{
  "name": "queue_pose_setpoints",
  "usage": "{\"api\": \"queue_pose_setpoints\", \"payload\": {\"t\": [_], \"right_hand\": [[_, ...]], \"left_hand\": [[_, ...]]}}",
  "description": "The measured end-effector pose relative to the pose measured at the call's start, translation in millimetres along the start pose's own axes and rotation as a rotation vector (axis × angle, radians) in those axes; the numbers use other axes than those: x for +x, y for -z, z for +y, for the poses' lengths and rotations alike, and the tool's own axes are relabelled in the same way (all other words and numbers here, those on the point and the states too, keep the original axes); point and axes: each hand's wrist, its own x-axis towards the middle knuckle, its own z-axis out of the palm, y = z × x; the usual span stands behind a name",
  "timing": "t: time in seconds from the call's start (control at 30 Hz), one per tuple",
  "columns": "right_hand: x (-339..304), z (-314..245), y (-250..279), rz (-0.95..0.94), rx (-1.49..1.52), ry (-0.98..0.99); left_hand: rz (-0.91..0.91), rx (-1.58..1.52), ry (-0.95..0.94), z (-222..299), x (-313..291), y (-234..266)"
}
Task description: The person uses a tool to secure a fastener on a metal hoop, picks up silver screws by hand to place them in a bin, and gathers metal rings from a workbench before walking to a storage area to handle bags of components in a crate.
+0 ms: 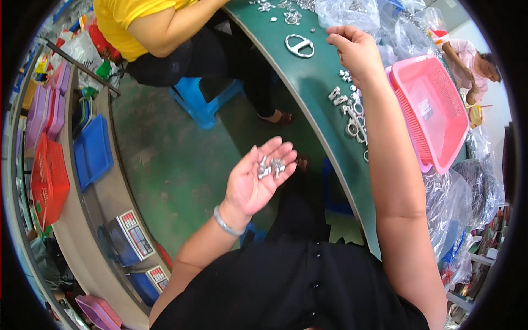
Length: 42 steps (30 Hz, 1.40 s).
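Observation:
My left hand (250, 184) is palm up beside the table edge, its fingers slightly curled under a little heap of small silver metal parts (270, 167). A bracelet circles that wrist. Out over the green tabletop, my right hand (355, 52) has thumb and fingertips pinched together; whatever lies between them, if anything, is too small to make out. Nearest to it on the left lies a silver oval metal ring with a crossbar (300, 46). Below the hand, beside my forearm, several silver metal fittings and rings (352, 118) lie loose on the table.
Stacked pink plastic baskets (434, 110) stand right of my forearm, among clear bags of metal parts (352, 14). A person in a yellow top (143, 27) sits at the table's far left by a blue stool (201, 102). Shelving with a blue tray (93, 151) lines the left.

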Motion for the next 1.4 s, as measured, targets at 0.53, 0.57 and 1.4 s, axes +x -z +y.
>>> {"api": "queue_pose_setpoints", "payload": {"t": [0.53, 0.57, 1.4], "right_hand": [[-133.3, -25.0, -7.7, -0.749, -0.434, 0.531], [-134.6, -24.8, -8.3, -0.728, -0.462, 0.548], [-136.7, -21.4, -5.4, -0.555, -0.537, 0.503]], "left_hand": [[-0.22, -0.126, 0.033, -7.1, 2.7, -19.4], [-0.219, -0.125, 0.031, -6.8, 2.7, -17.9], [-0.105, -0.14, -0.055, -10.4, 24.0, -35.2]]}}
